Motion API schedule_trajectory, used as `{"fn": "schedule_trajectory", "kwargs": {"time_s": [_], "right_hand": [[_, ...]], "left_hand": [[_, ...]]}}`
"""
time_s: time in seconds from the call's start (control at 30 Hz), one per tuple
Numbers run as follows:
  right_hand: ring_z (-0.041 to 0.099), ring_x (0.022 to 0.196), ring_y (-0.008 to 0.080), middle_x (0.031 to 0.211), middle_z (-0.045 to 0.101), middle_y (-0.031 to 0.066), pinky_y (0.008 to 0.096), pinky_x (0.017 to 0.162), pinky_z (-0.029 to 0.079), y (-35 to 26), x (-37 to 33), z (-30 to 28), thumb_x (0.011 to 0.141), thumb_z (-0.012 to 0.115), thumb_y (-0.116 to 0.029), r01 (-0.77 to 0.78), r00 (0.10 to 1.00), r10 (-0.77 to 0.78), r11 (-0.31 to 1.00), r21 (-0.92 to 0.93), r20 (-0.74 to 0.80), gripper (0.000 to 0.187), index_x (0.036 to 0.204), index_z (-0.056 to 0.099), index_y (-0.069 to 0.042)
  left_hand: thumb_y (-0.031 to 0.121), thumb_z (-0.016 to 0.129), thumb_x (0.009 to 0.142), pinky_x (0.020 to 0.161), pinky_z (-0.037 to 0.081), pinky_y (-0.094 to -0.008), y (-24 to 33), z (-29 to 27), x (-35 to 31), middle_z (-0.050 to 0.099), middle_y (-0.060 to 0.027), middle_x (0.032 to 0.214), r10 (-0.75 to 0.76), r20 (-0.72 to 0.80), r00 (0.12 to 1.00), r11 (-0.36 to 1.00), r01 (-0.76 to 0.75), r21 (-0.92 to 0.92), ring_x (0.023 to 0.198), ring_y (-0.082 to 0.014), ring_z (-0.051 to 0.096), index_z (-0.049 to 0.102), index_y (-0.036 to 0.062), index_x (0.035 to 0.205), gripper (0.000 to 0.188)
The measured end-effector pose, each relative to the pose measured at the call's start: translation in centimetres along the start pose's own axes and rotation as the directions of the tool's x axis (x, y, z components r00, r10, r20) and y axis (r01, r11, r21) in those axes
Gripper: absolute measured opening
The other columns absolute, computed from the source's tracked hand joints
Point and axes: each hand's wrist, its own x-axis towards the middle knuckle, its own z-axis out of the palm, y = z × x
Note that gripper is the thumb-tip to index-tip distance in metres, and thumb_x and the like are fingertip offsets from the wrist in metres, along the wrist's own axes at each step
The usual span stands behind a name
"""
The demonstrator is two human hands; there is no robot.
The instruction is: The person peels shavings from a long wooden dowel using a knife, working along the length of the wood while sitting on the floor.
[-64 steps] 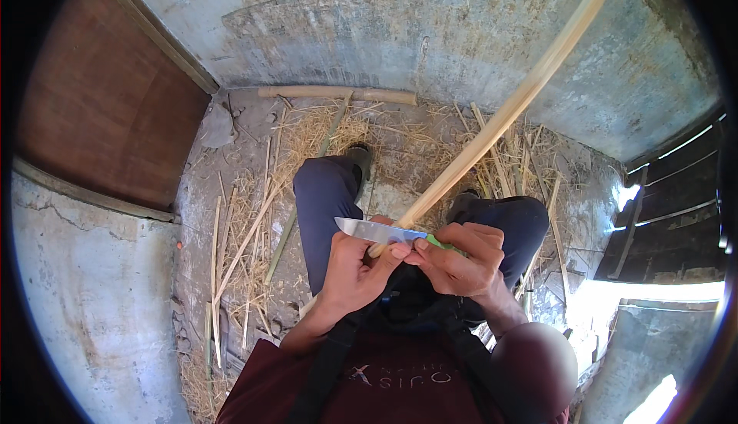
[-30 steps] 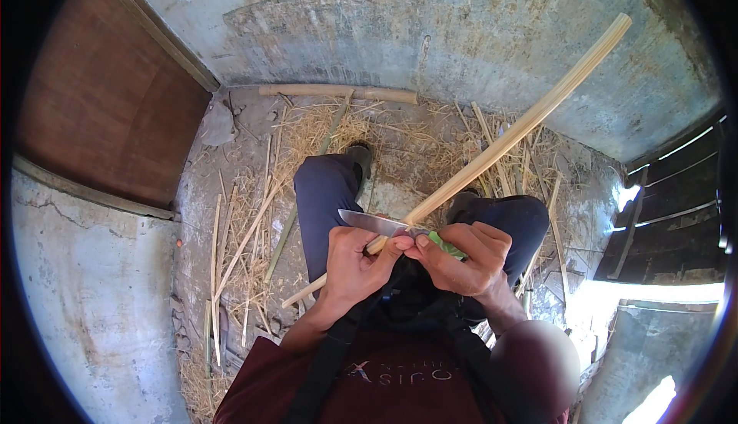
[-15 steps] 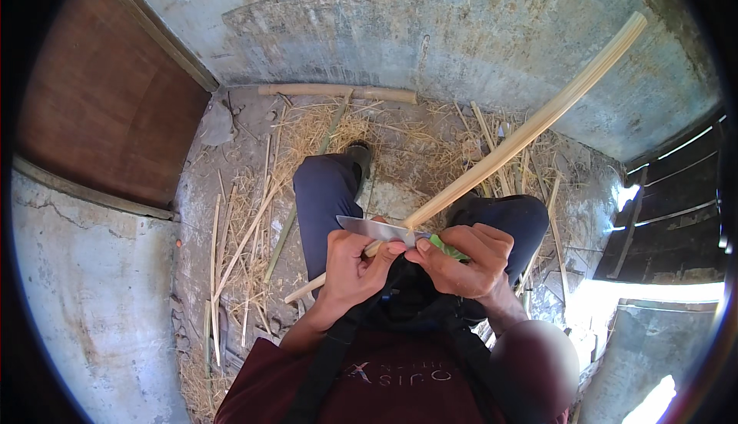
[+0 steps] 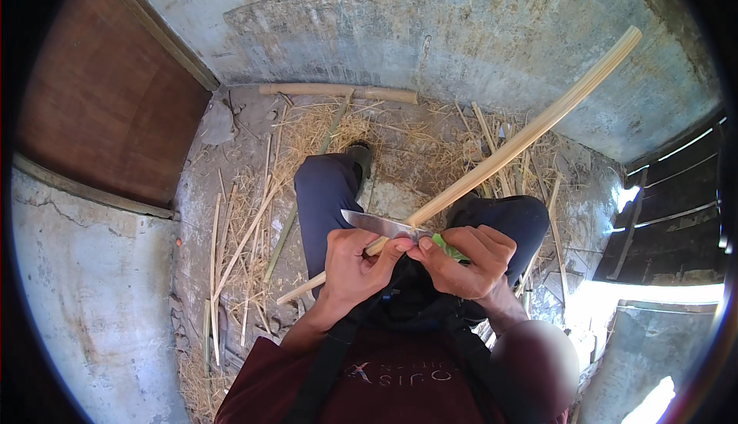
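Note:
A long pale bamboo strip [image 4: 530,133] slants from the lower left up to the far right, passing between my hands. My left hand [image 4: 357,264] is closed round its near part, and the strip's short end pokes out below that hand. In my right hand [image 4: 470,259] is a knife [image 4: 380,226], gripped by its green handle [image 4: 450,247], which the fingers partly cover. The blade points left and lies across the strip. Both thumbs come together close to the base of the blade. Where the edge meets the strip is hard to see.
Straw-like shavings [image 4: 307,128] and thin bamboo strips [image 4: 265,209] litter the floor around my bent legs. A bamboo pole [image 4: 338,92] lies along the far wall [image 4: 369,32]. There is a brown door panel [image 4: 108,93] at left and dark slatted boards [image 4: 669,216] at right.
The bamboo strip has slid slightly toward me and down to the left through my hands. The knife blade has tilted and shifted a little to the right.

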Motion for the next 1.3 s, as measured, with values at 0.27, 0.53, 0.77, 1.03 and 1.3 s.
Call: {"fn": "schedule_trajectory", "kwargs": {"time_s": [0.27, 0.53, 0.77, 1.03, 1.3], "right_hand": [[0.057, 0.054, 0.0113, 0.072, 0.059, -0.0043, 0.0272, 0.045, 0.04, 0.0, 0.3, -0.7, 0.083, 0.095, -0.025, -0.059, 0.998, 0.059, 0.996, 0.061, 0.01, 0.032, 0.11, 0.079, -0.021], [0.057, 0.054, 0.011, 0.071, 0.059, -0.0044, 0.0263, 0.045, 0.039, 0.2, 0.4, -0.6, 0.083, 0.095, -0.023, 0.006, 1.0, -0.006, 1.0, 0.017, 0.014, 0.025, 0.101, 0.079, -0.019], [0.058, 0.054, 0.0106, 0.071, 0.06, -0.0048, 0.0258, 0.046, 0.038, 0.4, 0.5, -0.6, 0.082, 0.095, -0.023, 0.033, 0.999, -0.032, 0.998, -0.045, 0.021, 0.025, 0.099, 0.078, -0.019], [0.057, 0.05, 0.0144, 0.07, 0.062, -0.0011, 0.0295, 0.044, 0.039, 0.1, 0.5, -0.7, 0.077, 0.099, -0.022, -0.129, 0.992, 0.13, 0.979, 0.159, 0.003, 0.029, 0.097, 0.079, -0.015], [0.055, 0.047, 0.0169, 0.068, 0.063, 0.0008, 0.0311, 0.043, 0.039, 0.1, 0.1, -0.3, 0.078, 0.099, -0.021, -0.218, 0.976, 0.211, 0.927, 0.304, 0.056, 0.026, 0.086, 0.077, -0.012]], "left_hand": [[0.02, 0.079, 0.101, 0.049, 0.043, -0.0354, 0.5, -0.1, 0.1, 0.067, -0.0129, 0.063, 0.051, 0.061, 0.997, 0.995, -0.045, -0.085, 0.049, -0.0239, 0.063, 0.078, -0.0021, 0.088, 0.026], [0.023, 0.081, 0.101, 0.045, 0.037, -0.0332, 0.3, -0.1, -0.1, 0.056, -0.008, 0.054, -0.021, 0.056, 0.998, 1.0, 0.021, -0.006, 0.042, -0.0173, 0.052, 0.075, -0.0008, 0.085, 0.029], [0.02, 0.081, 0.101, 0.045, 0.036, -0.0337, 1.9, -0.1, 0.6, 0.054, -0.0083, 0.055, -0.062, 0.043, 0.997, 0.998, 0.062, 0.0, 0.043, -0.0184, 0.051, 0.071, 0.0001, 0.079, 0.032], [0.021, 0.077, 0.103, 0.048, 0.041, -0.0366, 0.6, 0.0, 0.1, 0.06, -0.0106, 0.061, 0.039, 0.093, 0.995, 0.999, -0.039, 0.001, 0.046, -0.0241, 0.057, 0.078, -0.0003, 0.094, 0.023], [0.021, 0.076, 0.104, 0.05, 0.044, -0.0352, 0.7, -0.2, 0.0, 0.065, -0.009, 0.065, 0.03, 0.104, 0.994, 0.999, -0.027, -0.033, 0.048, -0.0225, 0.059, 0.08, 0.0011, 0.1, 0.021]]}}
